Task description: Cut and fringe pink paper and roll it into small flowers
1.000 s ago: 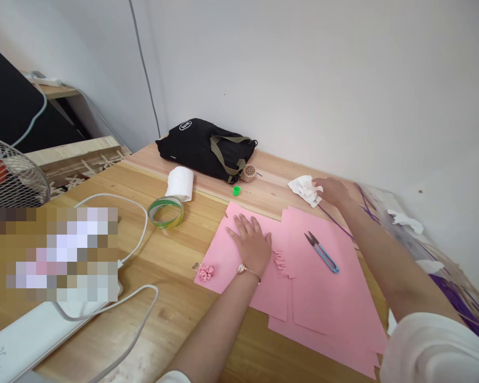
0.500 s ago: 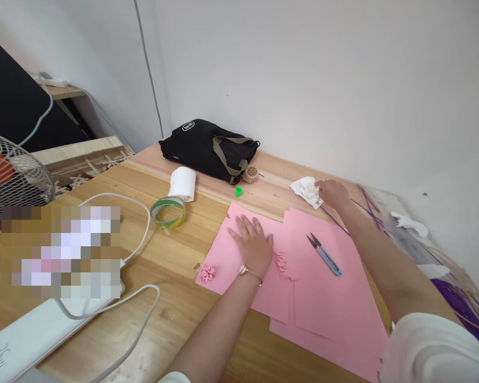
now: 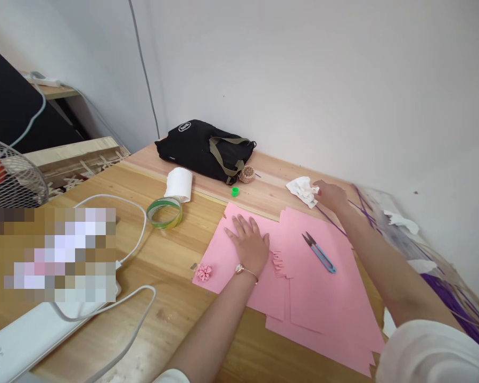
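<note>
My left hand (image 3: 249, 244) lies flat with its fingers spread on a sheet of pink paper (image 3: 219, 250). Beside it, at the sheet's lower left corner, is a small pink paper flower (image 3: 204, 273). Farther back, the fingertips of my right hand (image 3: 330, 194) are closed on the edge of a crumpled white tissue (image 3: 301, 189), which rests on the table. Blue-handled thread snips (image 3: 320, 254) lie on more overlapping pink sheets (image 3: 323, 303), between my two arms. Narrow fringed cuts (image 3: 277, 263) show on the paper to the right of my left hand.
A roll of tape (image 3: 164, 213) and a white paper roll (image 3: 179, 184) stand left of the sheets. Behind them are a black bag (image 3: 199, 146), a woven ring (image 3: 247, 174) and a green cap (image 3: 234, 191). A white power strip (image 3: 32, 335) with cables lies front left; purple strips (image 3: 455, 303) are at right.
The whole view has shifted slightly to the right, so things appear a little farther left. Both hands keep nearly the same places on the paper and the tissue.
</note>
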Action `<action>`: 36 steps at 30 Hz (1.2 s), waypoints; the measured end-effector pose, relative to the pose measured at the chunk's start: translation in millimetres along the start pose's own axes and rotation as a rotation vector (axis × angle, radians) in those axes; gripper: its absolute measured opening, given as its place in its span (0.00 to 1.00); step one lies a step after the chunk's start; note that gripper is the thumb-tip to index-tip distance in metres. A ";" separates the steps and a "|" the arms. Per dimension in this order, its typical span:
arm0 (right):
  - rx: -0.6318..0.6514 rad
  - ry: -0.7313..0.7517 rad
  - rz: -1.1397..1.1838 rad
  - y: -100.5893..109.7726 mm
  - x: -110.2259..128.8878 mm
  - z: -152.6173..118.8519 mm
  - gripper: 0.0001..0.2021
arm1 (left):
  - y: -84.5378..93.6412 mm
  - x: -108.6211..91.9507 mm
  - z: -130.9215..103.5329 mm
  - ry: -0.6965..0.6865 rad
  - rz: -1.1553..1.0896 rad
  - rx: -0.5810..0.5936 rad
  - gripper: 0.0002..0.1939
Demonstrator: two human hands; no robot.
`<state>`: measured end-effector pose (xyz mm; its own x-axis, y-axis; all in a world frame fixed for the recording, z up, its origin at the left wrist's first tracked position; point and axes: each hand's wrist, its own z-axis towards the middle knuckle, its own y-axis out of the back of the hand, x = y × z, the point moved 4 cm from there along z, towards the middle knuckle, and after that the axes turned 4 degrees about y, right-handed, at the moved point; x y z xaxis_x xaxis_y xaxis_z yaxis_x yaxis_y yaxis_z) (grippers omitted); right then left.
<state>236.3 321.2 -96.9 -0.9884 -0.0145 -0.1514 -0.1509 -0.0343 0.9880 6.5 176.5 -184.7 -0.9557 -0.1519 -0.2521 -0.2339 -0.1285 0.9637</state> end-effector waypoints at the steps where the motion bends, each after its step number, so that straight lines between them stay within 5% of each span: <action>1: -0.019 -0.004 0.055 4.8 -0.8 -4.7 0.21 | 0.0 0.1 0.0 -0.002 0.003 0.000 0.33; 6: -0.149 0.101 0.619 58.8 -15.8 -72.6 0.23 | 1.8 1.4 -1.9 -0.020 0.030 -0.001 0.33; 10: -0.161 0.066 0.547 93.2 -50.7 -168.2 0.19 | 5.7 2.1 -3.2 -0.034 0.033 -0.013 0.33; 13: -0.018 -0.056 0.444 69.4 -83.2 -238.7 0.17 | 7.6 2.1 -3.2 -0.048 0.017 -0.006 0.33; 18: 0.150 -0.142 0.249 -26.1 -100.1 -322.7 0.16 | 7.9 3.5 -3.7 -0.059 0.012 0.010 0.33; 22: 0.044 -0.148 0.103 -64.9 -77.3 -346.7 0.17 | 12.1 2.0 -5.9 -0.079 0.034 -0.056 0.32; 27: -0.015 -0.214 0.130 -71.1 -72.5 -348.7 0.18 | 23.7 -3.7 -13.1 -0.156 0.072 -0.199 0.27; 30: -0.053 -0.239 0.224 -76.0 -87.5 -345.5 0.18 | 26.6 -4.9 -13.4 -0.158 0.067 -0.174 0.22; 33: -0.112 -0.225 0.328 -71.8 -99.5 -340.4 0.17 | 25.9 -4.2 -10.9 -0.140 0.048 -0.121 0.20; 36: -0.278 -0.293 0.281 -40.7 -92.1 -333.3 0.17 | 24.2 -3.7 -9.5 -0.140 0.029 -0.109 0.19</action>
<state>340.0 -9.1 -133.8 -0.9601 0.2188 0.1744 0.0940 -0.3349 0.9376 6.2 164.6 -161.3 -0.9791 -0.0197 -0.2026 -0.1926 -0.2328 0.9533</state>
